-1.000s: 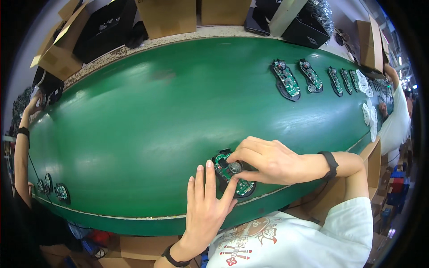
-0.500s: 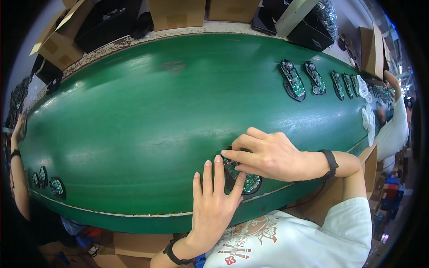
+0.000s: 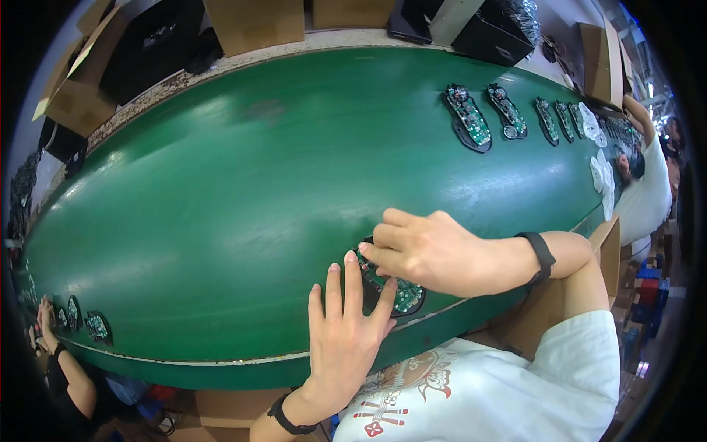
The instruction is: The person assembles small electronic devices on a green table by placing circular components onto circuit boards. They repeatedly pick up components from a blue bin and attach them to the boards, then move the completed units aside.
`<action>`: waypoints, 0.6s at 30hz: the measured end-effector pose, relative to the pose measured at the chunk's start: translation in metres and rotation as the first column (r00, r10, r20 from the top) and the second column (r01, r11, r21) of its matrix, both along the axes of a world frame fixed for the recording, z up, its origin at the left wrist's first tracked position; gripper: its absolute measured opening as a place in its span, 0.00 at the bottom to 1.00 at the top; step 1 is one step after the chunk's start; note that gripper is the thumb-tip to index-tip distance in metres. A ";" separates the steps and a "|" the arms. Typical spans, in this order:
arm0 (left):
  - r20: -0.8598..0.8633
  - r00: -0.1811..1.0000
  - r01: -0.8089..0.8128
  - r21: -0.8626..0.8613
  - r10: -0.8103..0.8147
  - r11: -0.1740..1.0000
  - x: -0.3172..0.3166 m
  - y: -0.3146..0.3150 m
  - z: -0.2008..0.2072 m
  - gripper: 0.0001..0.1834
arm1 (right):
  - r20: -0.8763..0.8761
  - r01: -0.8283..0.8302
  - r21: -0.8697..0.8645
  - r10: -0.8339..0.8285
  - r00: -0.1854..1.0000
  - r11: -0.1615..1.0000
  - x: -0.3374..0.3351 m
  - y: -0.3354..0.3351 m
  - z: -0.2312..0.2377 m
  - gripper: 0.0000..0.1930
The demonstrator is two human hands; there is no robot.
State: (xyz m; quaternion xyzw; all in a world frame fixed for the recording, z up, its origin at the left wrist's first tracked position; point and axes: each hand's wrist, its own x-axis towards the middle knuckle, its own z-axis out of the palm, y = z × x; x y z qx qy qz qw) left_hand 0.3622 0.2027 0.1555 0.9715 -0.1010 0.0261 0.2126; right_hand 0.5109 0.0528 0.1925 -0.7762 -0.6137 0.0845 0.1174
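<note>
While your left hand [image 3: 342,335] lies flat, open, steadying the circuit board [image 3: 394,291] on the green belt [image 3: 221,206], your right hand [image 3: 434,250] pinches a part w/ fingertips.

Smooth matt green belt [image 3: 221,191], glossy circuit board [image 3: 403,295] (green), brown cardboard boxes [image 3: 254,26]

One circuit board [image 3: 394,289] under two hands, left [image 3: 342,339] and right [image 3: 434,250]. Four more boards [image 3: 468,118] far right, three [image 3: 96,325] near left, on one green bench [image 3: 221,184].
</note>
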 end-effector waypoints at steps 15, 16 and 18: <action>0.001 0.998 0.067 -0.038 -0.067 0.997 0.012 0.008 -0.003 0.36 | 0.308 0.034 0.107 -0.066 0.949 0.994 -0.027 -0.020 -0.017 0.25; -0.007 0.996 0.089 -0.042 -0.089 0.995 0.014 0.010 -0.003 0.36 | 0.262 0.049 0.130 -0.082 0.961 0.990 -0.028 -0.025 -0.014 0.25; -0.030 0.996 0.088 -0.061 -0.090 0.994 0.015 0.011 -0.005 0.36 | 0.178 0.098 0.149 -0.124 0.976 0.984 -0.028 -0.035 -0.009 0.24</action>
